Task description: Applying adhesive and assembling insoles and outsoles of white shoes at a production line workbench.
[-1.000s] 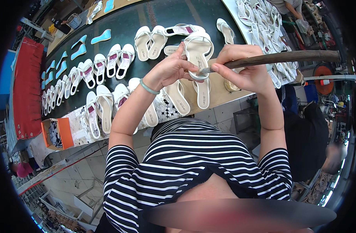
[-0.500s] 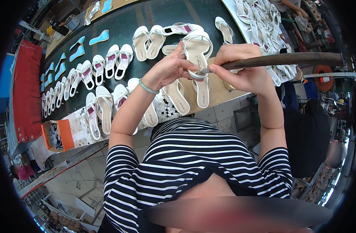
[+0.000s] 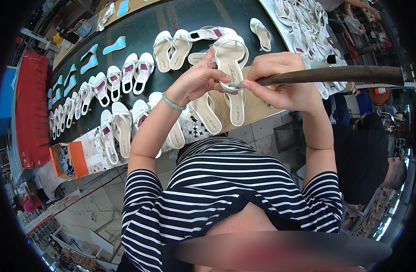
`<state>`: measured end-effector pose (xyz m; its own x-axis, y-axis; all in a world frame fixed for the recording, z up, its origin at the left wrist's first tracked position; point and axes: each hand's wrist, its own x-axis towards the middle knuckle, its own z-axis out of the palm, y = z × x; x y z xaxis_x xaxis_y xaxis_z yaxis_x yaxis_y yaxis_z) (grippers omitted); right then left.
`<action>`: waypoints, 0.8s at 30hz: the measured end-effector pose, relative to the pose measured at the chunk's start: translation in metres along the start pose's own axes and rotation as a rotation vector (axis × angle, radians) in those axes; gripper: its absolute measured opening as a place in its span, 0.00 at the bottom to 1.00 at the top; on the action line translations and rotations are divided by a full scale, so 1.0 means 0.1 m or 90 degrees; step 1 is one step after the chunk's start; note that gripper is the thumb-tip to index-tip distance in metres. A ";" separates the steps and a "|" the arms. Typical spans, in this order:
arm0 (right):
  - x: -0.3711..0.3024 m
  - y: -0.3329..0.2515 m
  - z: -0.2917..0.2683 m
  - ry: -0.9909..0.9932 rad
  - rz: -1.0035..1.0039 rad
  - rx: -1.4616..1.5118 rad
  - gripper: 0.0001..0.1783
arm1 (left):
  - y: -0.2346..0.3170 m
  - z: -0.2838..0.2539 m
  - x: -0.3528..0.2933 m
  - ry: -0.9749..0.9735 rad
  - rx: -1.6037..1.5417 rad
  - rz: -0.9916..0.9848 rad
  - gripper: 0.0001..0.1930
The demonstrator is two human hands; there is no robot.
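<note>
My left hand (image 3: pixel 196 84) is closed round the side and heel end of a white sandal (image 3: pixel 228 58), tilted with its insole toward me. In my right hand (image 3: pixel 282 84) is a tool with a long, dark brown wooden handle (image 3: pixel 348 75) that sticks out to the right. The tool's thin pale tip touches the sandal's heel edge beside my left fingers. Just beneath, another sandal (image 3: pixel 237 109) lies on the brown board (image 3: pixel 253 108). Further white sandals surround my hands, a pair (image 3: pixel 172 51) among them.
A dark green conveyor belt (image 3: pixel 140 34) bears rows of white sandals (image 3: pixel 100 88) and light blue shoe pieces (image 3: pixel 114 44). An orange box (image 3: pixel 77 158) stands at the near left, by a red-covered block (image 3: pixel 33 109). Heaped sandals (image 3: pixel 303 27) lie at the far right. A person in black (image 3: pixel 362 163) sits right.
The tool's outer end has dipped slightly, its tip still at the heel. Both hands stay almost in place. The person at the right has shifted their head, and a pale shape shows behind the tool.
</note>
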<state>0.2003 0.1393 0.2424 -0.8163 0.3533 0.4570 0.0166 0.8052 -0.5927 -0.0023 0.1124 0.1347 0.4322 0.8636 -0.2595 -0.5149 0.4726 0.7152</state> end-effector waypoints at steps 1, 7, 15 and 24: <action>0.01 0.01 0.01 0.001 0.000 0.000 0.08 | 0.00 0.00 0.01 -0.006 0.000 -0.003 0.54; 0.02 0.05 0.07 0.028 -0.005 0.041 0.07 | -0.04 -0.03 0.05 -0.011 0.003 0.002 0.55; -0.06 0.11 -0.03 0.060 0.068 0.058 0.05 | -0.08 -0.04 0.07 0.006 -0.007 0.021 0.55; -0.37 0.14 -0.42 0.349 0.114 0.317 0.05 | -0.03 0.00 0.06 0.022 0.055 0.125 0.56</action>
<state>0.2554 0.1576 0.2447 -0.4201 0.7489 0.5125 -0.2465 0.4494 -0.8587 0.0015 0.1160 0.1314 0.3035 0.9438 -0.1310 -0.5213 0.2795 0.8063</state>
